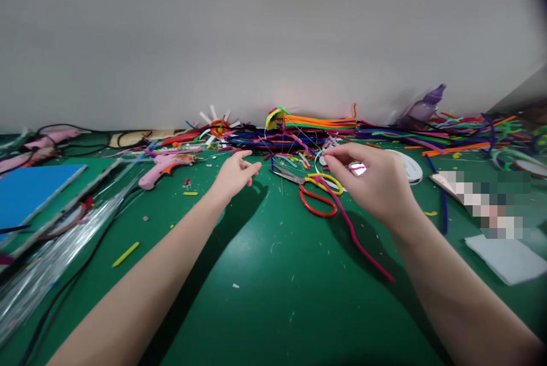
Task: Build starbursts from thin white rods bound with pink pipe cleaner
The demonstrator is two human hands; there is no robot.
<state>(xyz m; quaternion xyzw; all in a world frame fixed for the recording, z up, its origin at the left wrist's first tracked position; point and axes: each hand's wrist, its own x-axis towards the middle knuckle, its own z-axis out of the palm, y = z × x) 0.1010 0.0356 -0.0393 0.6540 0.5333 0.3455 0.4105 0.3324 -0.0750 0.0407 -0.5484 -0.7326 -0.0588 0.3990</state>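
Observation:
My left hand (237, 175) hovers over the green table, its index finger stretched out and its thumb apart, with nothing visible in it. To the right, my right hand (371, 178) is closed in a pinch; a small whitish bit shows by the fingertips, too small to name. Between the hands lie scissors (305, 183) with one red and one yellow handle loop, blades parted. A pink pipe cleaner (354, 235) runs from the scissors' handles toward the front, below my right hand. Fine thread-like lines show behind the scissors.
Pink glue guns (160, 169) with black cords lie left, near a blue board (40, 192) and clear plastic wrap (64, 263). Bundled pipe cleaners (320, 122) line the wall. A purple bottle (425, 106), a white spool (410, 166) and a white pad (506, 257) are right.

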